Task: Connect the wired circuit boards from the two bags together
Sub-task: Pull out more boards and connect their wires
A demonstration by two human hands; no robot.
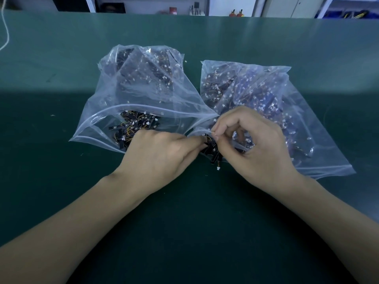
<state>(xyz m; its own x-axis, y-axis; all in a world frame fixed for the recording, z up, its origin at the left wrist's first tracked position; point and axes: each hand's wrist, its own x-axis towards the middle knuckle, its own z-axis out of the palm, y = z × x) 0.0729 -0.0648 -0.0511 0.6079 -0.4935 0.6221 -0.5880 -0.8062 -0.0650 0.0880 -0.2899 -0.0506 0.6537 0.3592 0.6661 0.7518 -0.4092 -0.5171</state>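
Note:
Two clear zip bags lie side by side on the green table. The left bag [131, 95] and the right bag [276, 111] each hold several small black circuit boards with thin wires and white plugs. Between the bag mouths my left hand [158, 152] pinches a black wired board [212, 150]. My right hand [252, 138] pinches a white plug [211, 133] on that board's wires, thumb and forefinger closed on it. A second white plug [218, 168] dangles just below the boards. Loose boards [131, 126] show in the left bag's open mouth.
The green table [184, 232] stretches wide in front of and behind the bags. A white cord [5, 29] hangs at the far left. Shelves, small bottles and blue bins stand beyond the table's back edge.

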